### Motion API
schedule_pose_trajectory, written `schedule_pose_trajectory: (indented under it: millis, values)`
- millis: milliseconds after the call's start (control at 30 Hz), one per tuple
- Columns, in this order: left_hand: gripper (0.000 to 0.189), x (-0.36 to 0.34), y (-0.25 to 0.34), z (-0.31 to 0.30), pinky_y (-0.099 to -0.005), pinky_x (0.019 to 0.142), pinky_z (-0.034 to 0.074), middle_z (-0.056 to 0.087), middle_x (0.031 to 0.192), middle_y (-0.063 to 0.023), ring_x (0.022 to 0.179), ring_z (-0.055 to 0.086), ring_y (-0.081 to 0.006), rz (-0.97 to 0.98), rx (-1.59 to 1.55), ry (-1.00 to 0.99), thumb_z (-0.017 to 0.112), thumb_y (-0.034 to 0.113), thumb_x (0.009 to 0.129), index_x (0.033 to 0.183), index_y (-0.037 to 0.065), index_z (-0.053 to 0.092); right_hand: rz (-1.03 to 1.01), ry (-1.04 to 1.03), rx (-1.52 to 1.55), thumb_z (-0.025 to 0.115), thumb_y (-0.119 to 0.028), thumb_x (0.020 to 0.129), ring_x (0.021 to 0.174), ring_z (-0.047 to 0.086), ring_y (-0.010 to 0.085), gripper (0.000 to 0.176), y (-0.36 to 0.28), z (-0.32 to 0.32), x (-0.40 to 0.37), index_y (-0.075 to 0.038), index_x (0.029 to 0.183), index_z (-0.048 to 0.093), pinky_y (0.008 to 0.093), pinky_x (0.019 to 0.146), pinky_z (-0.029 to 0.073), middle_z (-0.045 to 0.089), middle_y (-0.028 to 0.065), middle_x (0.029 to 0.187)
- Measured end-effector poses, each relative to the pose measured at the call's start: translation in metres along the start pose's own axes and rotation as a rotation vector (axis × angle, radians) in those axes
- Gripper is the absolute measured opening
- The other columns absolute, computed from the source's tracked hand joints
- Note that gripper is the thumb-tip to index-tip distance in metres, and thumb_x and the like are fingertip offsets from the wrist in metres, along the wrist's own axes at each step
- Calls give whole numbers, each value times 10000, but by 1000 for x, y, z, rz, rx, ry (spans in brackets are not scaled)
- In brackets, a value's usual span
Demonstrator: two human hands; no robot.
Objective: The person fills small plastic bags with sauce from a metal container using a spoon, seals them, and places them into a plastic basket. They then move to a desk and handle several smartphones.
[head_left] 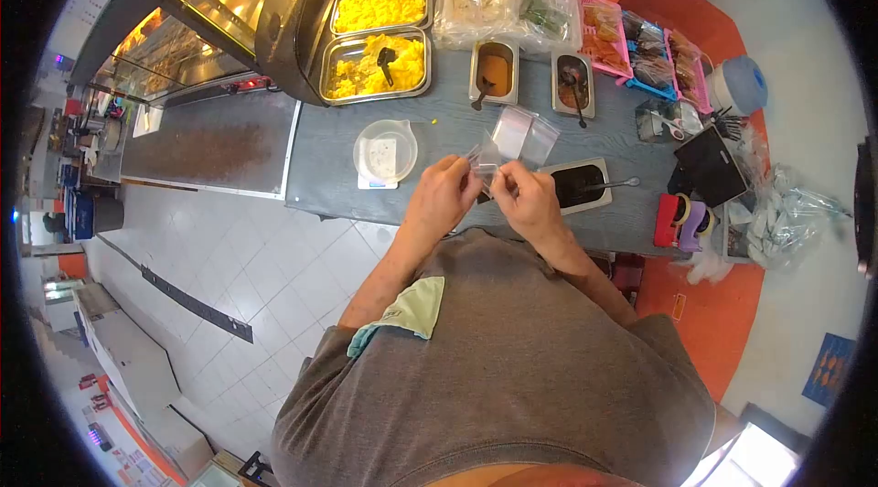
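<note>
My left hand [442, 197] and my right hand [530, 201] are close together over the front of the grey table. Both have their fingers pinched on a small clear plastic bag [488, 159], one at each side. Just beyond it lies a stack of clear plastic bags [540, 141]. To the left, a clear plastic bowl [407, 144] stands on a small white scale [377, 183]. Beside my right hand is a metal container of dark sauce [578, 187] with a spoon [622, 182] in it.
Two metal trays [331, 94] of yellow food stand at the back left, near a lit glass display case [215, 7]. Two metal sauce containers [495, 46] sit behind the bags. Pink baskets [611, 7], scissors [674, 128], a tablet [711, 167] and a tape dispenser [669, 220] line the right.
</note>
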State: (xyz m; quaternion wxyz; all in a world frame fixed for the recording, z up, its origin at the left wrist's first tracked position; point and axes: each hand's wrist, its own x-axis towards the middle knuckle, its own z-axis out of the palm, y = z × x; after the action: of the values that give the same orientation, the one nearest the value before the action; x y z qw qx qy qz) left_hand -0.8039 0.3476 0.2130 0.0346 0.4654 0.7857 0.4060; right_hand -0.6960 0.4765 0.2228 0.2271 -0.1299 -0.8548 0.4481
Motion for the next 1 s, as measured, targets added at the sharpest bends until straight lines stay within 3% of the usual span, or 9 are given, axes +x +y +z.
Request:
schedule_pose_trajectory:
  millis: [167,400,533,633,700,733,900,967,1000]
  values:
    - [168,4,12,-3,-282,537,415,418,714,-45,675,511,-100,-167,-738,-108,528,-74,797,805,15,386,-138,84,130,658,-22,793,553,636,206,121,-9,0,3,-7,815,540,298,484,487,624,98,686]
    - [152,6,9,14,-252,642,488,488,797,-54,738,547,-116,-57,-467,140,499,-127,826,877,1,437,-413,262,-270,676,33,729,690,620,198,174,-3,-11,7,5,867,573,287,619,513,577,105,908]
    - [85,8,21,15,-254,637,497,544,868,-66,766,580,-121,-296,-1041,334,552,-55,865,919,-13,502,-392,260,-138,652,88,728,760,608,189,258,-5,-9,8,1,970,625,295,668,496,606,118,877]
    - [123,4,11,12,-250,615,494,561,941,-74,752,581,-115,-407,-1167,171,586,-48,858,959,-20,523,-154,223,81,627,81,772,803,616,183,278,-3,-10,9,-9,1036,643,293,672,496,630,114,880]
    - [141,4,9,11,-245,585,485,569,950,-65,752,576,-105,-382,-1120,40,603,-41,856,980,-23,539,407,83,1162,625,48,805,841,627,209,223,4,-13,11,-1,1021,654,294,724,500,657,130,888]
    - [149,5,13,11,-228,569,462,568,946,-58,729,563,-99,-324,-1053,33,608,-5,867,1001,-20,545,471,48,1319,590,39,840,792,619,200,170,6,-16,12,6,992,658,298,745,481,651,101,880]
    - [147,8,18,10,-196,548,393,542,910,-23,694,500,-75,-472,-1274,-77,579,77,907,1033,2,560,522,-142,1675,550,38,840,760,576,162,190,20,-20,6,-4,987,662,290,725,444,625,75,845]
    - [128,12,21,5,-192,570,369,503,867,9,721,461,-67,-712,-1988,-216,561,102,913,1013,22,558,409,-216,1728,538,43,834,755,563,154,197,15,-25,9,-10,975,665,287,717,436,616,63,837]
    - [128,14,24,2,-192,570,369,503,867,9,721,461,-67,-713,-1986,-221,561,102,913,1013,22,558,399,-198,1589,564,35,816,759,556,152,189,13,-28,12,-15,969,662,286,719,425,614,52,839]
